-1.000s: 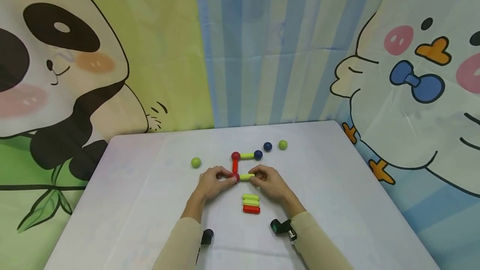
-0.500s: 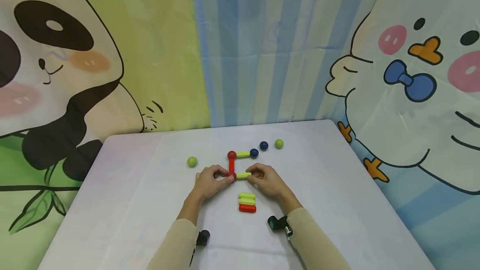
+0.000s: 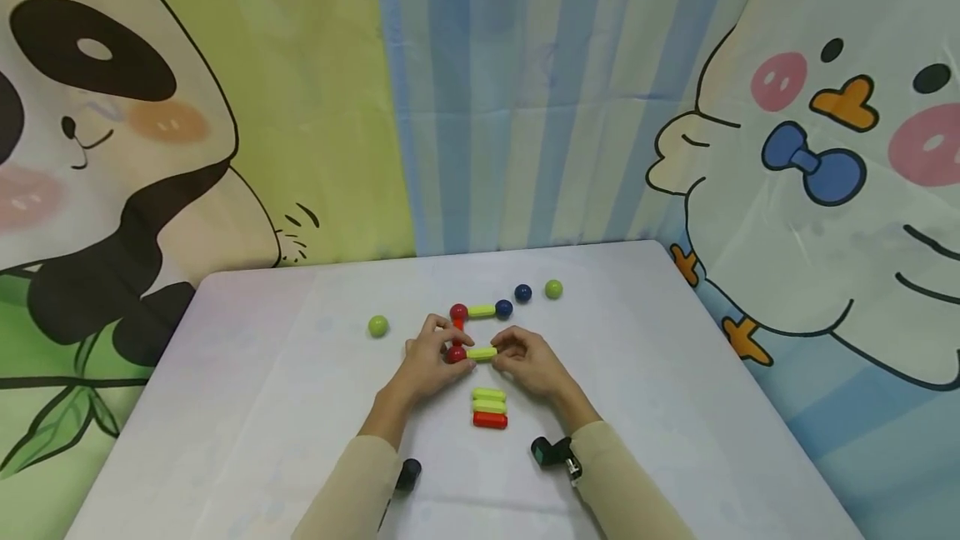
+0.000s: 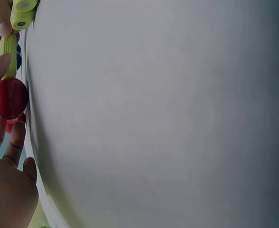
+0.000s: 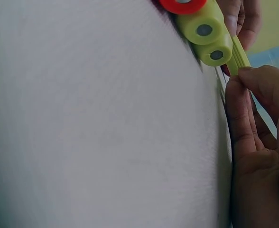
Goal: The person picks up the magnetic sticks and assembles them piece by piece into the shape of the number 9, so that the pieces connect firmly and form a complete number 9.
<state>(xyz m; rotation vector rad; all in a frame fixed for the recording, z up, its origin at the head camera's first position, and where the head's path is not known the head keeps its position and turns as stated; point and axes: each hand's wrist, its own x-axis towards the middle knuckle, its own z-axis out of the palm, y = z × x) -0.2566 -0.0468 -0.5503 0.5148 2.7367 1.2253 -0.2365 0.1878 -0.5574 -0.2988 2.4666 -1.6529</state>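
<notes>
In the head view, my left hand point(image 3: 432, 357) curls thumb and index finger around a red ball point(image 3: 456, 354) and the near end of a yellow-green magnetic rod point(image 3: 481, 353). The left wrist view shows that thumb on the rod point(image 4: 8, 45), beside the red ball point(image 4: 10, 98); the index fingertip is hidden there. My right hand point(image 3: 534, 363) pinches the rod's other end between thumb and finger. A red rod point(image 3: 458, 326), partly covered by left fingers, runs to a second red ball point(image 3: 459, 312). From that ball another yellow-green rod point(image 3: 481, 311) reaches a blue ball point(image 3: 503, 308).
Two yellow-green rods point(image 3: 489, 400) and a red rod point(image 3: 490, 420) lie side by side nearer the person. A loose blue ball point(image 3: 522, 293) and green ball point(image 3: 553, 289) sit behind, another green ball point(image 3: 378, 326) at left. A printed curtain point(image 3: 480, 107) hangs behind the white table point(image 3: 262, 407).
My left fingers have shifted from the near red ball toward the rod and spread wider, uncovering more of the ball. My right hand keeps its pinch. The head view has drifted slightly right.
</notes>
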